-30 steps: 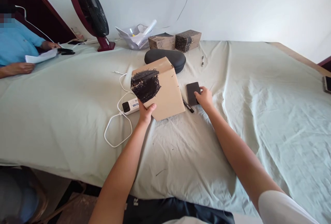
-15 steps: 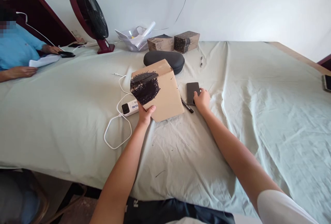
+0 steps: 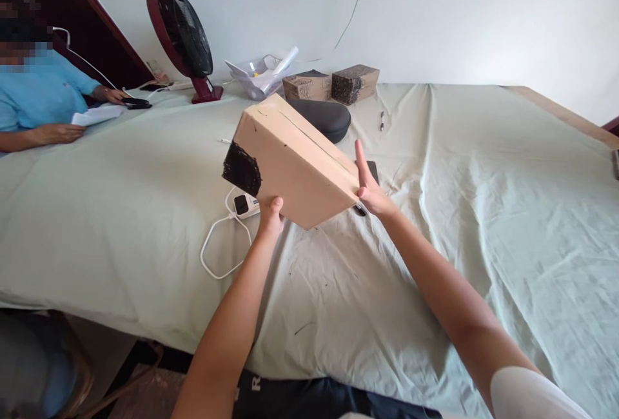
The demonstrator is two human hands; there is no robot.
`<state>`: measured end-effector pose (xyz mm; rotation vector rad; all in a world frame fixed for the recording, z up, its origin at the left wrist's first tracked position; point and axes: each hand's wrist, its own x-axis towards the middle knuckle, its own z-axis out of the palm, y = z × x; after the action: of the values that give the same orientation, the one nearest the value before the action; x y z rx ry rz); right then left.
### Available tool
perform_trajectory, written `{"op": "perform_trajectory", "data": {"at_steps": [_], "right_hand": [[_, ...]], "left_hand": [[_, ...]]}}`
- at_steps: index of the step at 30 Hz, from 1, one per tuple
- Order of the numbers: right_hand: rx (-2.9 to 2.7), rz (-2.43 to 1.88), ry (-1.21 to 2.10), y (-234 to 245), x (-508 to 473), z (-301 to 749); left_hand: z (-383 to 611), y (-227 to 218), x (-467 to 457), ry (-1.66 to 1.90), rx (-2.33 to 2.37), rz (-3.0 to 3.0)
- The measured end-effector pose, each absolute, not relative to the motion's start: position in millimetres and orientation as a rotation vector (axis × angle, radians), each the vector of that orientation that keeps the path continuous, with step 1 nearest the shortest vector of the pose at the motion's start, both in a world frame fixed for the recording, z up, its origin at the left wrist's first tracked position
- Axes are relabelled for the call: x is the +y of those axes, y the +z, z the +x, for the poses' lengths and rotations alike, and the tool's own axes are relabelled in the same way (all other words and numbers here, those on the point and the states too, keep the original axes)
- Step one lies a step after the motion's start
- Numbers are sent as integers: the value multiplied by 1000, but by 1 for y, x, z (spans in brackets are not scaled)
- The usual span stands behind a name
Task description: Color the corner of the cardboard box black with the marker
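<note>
– Between the near and far edges of the table [image 3: 556, 107], holding what?
– A cardboard box [image 3: 304, 161], tilted, blackened at the left corner. Touching the cloth [image 3: 145, 213] or raised? Cannot tell.
– With the left hand [image 3: 271, 218]?
– Clasping the box's lower edge, thumb on the broad face, other fingers hidden behind.
– With the right hand [image 3: 374, 196]?
– Spread at the box's right end, forefinger stretched up, thumb by the bottom corner.
– Behind that hand?
– A dark flat device [image 3: 374, 172], mostly covered, with the end of a black pen [image 3: 360, 210] just below.
– Left of the box?
– A white device [image 3: 245, 206], partly hidden, with a white cable [image 3: 202, 251] looped on the cloth.
– Along the far edge?
– A red fan [image 3: 186, 35], a clear basket [image 3: 256, 87], two patterned boxes [image 3: 356, 86].
</note>
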<state>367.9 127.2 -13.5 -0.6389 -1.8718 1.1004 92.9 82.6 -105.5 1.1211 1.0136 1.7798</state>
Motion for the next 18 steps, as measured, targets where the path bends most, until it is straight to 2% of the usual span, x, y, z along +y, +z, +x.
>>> {"op": "perform_trajectory", "data": {"at_steps": [10, 14, 18], "right_hand": [[-2109, -715, 609, 53, 95, 378], [-2066, -672, 517, 65, 86, 384], [-2088, -676, 497, 74, 82, 388]], "left_hand": [[98, -100, 83, 1795, 962, 1126], [74, -81, 85, 2001, 941, 1199], [42, -56, 81, 2067, 1196, 1425]]}}
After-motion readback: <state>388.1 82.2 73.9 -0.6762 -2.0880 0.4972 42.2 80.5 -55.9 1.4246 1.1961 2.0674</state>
